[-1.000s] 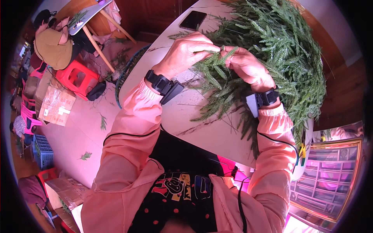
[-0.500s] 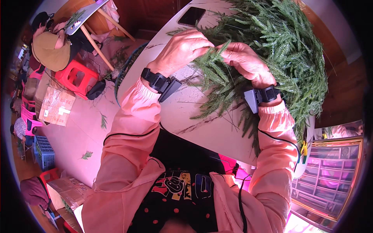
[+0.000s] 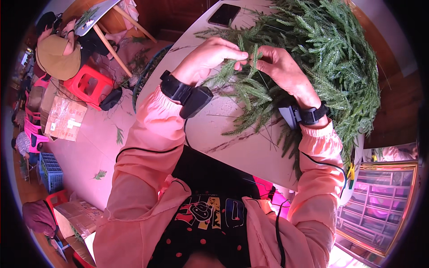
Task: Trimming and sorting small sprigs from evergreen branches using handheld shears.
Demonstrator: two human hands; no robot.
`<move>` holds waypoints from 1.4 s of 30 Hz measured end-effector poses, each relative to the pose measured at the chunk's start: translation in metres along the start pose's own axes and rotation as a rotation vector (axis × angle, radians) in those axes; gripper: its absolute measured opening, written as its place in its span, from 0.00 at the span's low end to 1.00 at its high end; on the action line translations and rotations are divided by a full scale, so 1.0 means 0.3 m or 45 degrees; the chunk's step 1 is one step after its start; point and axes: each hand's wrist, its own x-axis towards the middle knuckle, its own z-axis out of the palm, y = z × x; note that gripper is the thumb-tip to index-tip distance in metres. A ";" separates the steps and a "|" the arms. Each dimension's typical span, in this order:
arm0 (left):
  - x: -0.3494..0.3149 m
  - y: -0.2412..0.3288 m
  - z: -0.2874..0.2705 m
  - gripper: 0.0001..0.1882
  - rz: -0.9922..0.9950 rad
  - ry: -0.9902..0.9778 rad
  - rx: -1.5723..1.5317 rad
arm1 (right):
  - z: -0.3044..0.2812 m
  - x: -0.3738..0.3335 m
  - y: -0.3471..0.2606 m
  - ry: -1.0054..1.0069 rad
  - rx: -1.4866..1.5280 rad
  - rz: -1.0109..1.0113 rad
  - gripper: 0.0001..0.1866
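Observation:
Green artificial pine sprigs (image 3: 251, 91) hang between my two hands above the white table. My left hand (image 3: 209, 59) is closed, its thumb and index finger pinching a sprig near its upper part. Opposite it, the thumb and fingers of my right hand (image 3: 286, 73) close on a feathery tip of the same greenery. A small gap separates the two sets of fingertips. Just beyond and right of my right hand lies a large heap of pine branches (image 3: 333, 58). Thin bare stems stick out below the sprigs.
A black phone (image 3: 224, 15) lies at the table's (image 3: 214, 129) far edge. On the left are a red stool (image 3: 89, 87), a cardboard box (image 3: 66, 117), a blue crate (image 3: 51, 172) and a seated person (image 3: 58, 56). Yellow-handled pliers (image 3: 351, 172) sit by the right table edge.
My left hand has turned, its thumb and index finger now stretched toward the sprig. My right fingers have shifted slightly and grip a tip. The sprigs between them have moved a little.

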 end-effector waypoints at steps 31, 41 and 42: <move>0.005 0.015 0.029 0.17 0.664 0.277 -0.137 | -0.031 -0.015 -0.083 0.940 -0.618 -0.713 0.07; -0.007 0.039 0.036 0.28 0.674 0.097 -0.152 | -0.018 -0.015 -0.081 0.839 -0.741 -0.664 0.06; -0.010 0.038 0.028 0.27 0.631 0.050 -0.138 | -0.018 -0.013 -0.083 0.823 -0.786 -0.692 0.06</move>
